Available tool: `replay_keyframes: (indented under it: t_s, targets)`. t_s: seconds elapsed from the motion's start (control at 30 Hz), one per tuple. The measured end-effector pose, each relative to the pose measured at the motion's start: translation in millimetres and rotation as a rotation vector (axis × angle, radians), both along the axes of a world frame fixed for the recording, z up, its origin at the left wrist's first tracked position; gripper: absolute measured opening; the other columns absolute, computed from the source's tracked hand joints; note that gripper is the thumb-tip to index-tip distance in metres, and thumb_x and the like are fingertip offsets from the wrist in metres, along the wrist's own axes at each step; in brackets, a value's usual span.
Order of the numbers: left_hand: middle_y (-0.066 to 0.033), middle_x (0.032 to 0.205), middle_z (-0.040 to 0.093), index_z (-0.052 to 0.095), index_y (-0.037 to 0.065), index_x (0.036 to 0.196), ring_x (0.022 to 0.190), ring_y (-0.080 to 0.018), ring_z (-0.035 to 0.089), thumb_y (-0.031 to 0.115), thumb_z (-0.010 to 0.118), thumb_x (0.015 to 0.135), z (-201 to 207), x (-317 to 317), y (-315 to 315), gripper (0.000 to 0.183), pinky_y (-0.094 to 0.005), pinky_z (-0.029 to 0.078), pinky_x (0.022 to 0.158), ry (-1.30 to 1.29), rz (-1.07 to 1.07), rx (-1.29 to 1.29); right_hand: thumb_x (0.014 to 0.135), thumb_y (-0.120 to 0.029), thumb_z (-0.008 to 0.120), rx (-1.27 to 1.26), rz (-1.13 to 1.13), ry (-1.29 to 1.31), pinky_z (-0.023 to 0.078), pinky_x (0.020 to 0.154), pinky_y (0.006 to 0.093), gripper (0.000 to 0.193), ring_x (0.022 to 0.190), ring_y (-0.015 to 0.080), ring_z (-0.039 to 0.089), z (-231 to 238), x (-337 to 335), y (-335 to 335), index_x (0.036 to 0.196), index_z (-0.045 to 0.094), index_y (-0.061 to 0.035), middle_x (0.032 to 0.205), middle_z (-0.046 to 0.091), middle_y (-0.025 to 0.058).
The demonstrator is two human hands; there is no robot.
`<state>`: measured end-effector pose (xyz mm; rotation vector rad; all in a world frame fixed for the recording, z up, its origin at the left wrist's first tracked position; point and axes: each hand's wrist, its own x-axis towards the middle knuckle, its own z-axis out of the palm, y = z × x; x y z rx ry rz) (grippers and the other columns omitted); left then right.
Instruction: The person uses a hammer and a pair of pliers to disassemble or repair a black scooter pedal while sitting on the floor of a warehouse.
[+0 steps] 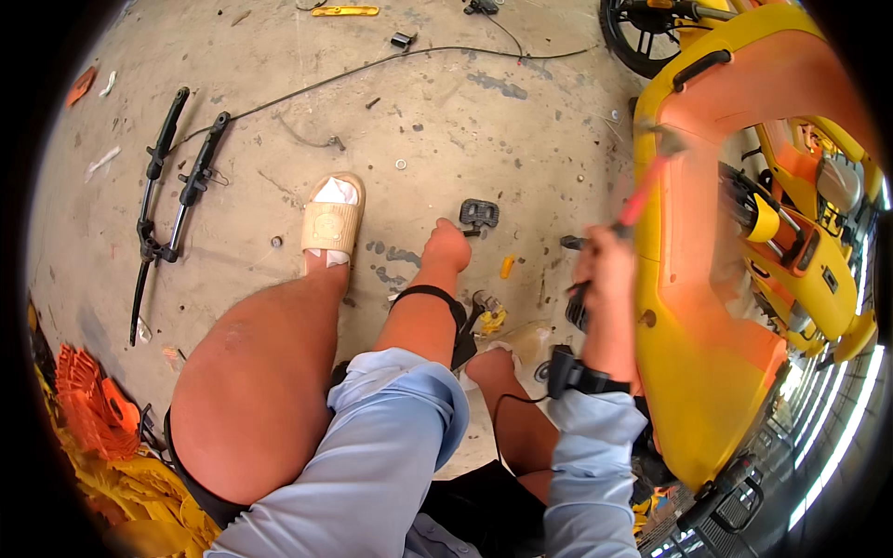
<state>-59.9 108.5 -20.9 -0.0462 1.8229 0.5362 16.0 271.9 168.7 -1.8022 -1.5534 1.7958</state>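
Note:
My left hand (448,247) is closed over the floor, its fingers at the short spindle of a black pedal (479,213); the grip itself is mostly hidden. In my right hand (606,270) is a raised hammer (642,195) with a red handle, its head blurred by motion beside the yellow and orange shell. Below the left wrist lies an adjustable wrench (479,307) next to a crumpled yellow piece (492,320). A small yellow part (507,266) rests on the floor between my hands. Another black ridged part (577,309) shows partly behind the right hand.
A large yellow and orange shell (688,363) stands close on my right, with a black wheel (644,37) beyond it. Two black fork legs (191,186) and a long cable (344,76) lie left. Orange netting (88,400) and yellow pieces (139,498) are at lower left.

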Motion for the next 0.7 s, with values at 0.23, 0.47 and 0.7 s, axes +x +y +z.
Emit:
replay_keyframes:
  t_s: [0.23, 0.47, 0.7]
  targets:
    - [-0.0278, 0.120, 0.058, 0.043, -0.005, 0.121, 0.109, -0.0421, 0.061, 0.012, 0.053, 0.095, 0, 11, 0, 0.032, -0.0471, 0.054, 0.088, 0.062, 0.004, 0.001, 0.098, -0.023, 0.049, 0.532, 0.034, 0.541, 0.034, 0.041, 0.0266, 0.032, 0.042, 0.0094, 0.035, 94, -27, -33, 0.070, 0.039, -0.0125, 0.051, 0.036, 0.0002]
    - [-0.0267, 0.123, 0.059, 0.044, -0.002, 0.124, 0.111, -0.0430, 0.060, 0.011, 0.050, 0.096, -14, 11, 5, 0.031, -0.0499, 0.050, 0.094, 0.183, 0.025, 0.026, 0.083, -0.017, 0.067, -0.223, 0.170, -0.284, 0.036, 0.042, 0.0338, 0.016, 0.042, 0.0186, 0.048, -99, 35, -79, 0.077, 0.062, -0.0027, 0.055, 0.052, 0.0051]
    - [-0.0257, 0.123, 0.059, 0.044, -0.001, 0.124, 0.112, -0.0400, 0.060, 0.025, 0.048, 0.100, -10, 17, -5, 0.036, -0.0493, 0.051, 0.091, 0.099, 0.003, 0.033, 0.090, -0.013, 0.063, 0.310, 0.130, 0.455, 0.027, 0.038, 0.0277, 0.028, 0.039, 0.0082, 0.033, 92, -38, -27, 0.070, 0.043, -0.0110, 0.051, 0.040, -0.0023]
